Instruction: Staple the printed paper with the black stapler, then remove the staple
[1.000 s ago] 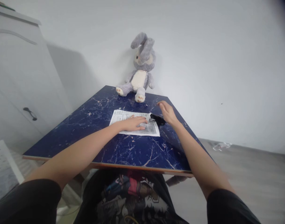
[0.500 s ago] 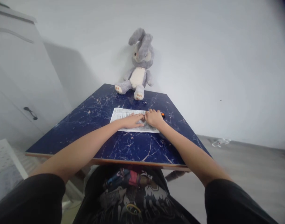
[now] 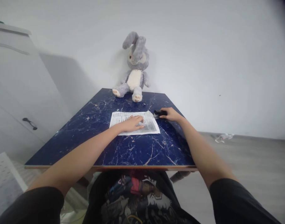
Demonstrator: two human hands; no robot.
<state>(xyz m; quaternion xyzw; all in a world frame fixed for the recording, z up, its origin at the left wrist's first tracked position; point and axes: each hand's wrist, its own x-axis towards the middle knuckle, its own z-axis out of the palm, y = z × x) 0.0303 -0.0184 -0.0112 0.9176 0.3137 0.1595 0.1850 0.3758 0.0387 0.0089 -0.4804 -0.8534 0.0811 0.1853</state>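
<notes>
A printed sheet of paper [image 3: 149,126] lies on the blue marbled table [image 3: 133,152]. My left hand [image 3: 133,123] rests flat on it, fingers stretched toward the right. To the right of the sheet, my right hand [image 3: 171,114] is closed around a small black stapler-like tool [image 3: 160,113]. The tool's left end points at the sheet's upper right corner, with something pale and shiny just below it. Whether tool and paper touch, I cannot tell.
A grey plush rabbit [image 3: 136,70] sits at the table's far end against the wall. A white cabinet [image 3: 14,84] with a dark handle stands at the left. Clear crumpled plastic [image 3: 224,137] lies on the floor at the right.
My right hand has left the paper and moved right, taking hold of the black tool. My left hand stays on the sheet. The view has shifted slightly.
</notes>
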